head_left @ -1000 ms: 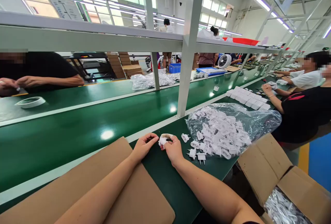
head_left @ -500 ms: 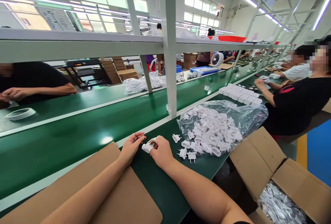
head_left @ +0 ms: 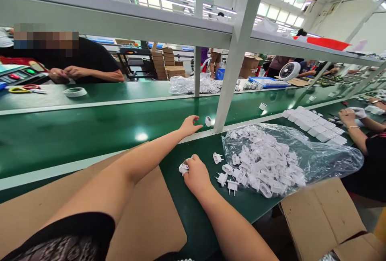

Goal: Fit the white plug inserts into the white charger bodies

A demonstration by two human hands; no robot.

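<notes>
My left hand reaches over the edge of the green conveyor belt, fingers apart and holding nothing. Just right of its fingertips, a small white plastic housing stands on the belt, not touched. My right hand, low over the green worktop, is closed around a white plug adapter part, mostly hidden by the fingers. To the right of this hand lie a few loose white two-pin plugs beside a heap of the same plugs on a clear plastic bag.
A grey post rises beside the belt and carries a shelf. A cardboard sheet lies under my left arm. White blocks stand in rows beyond the bag. An open carton is at lower right. Co-workers sit across and to the right.
My left hand has moved away from my right hand, forward and right over the belt towards the white housing. My right hand still holds its part. The view has turned left and down.
</notes>
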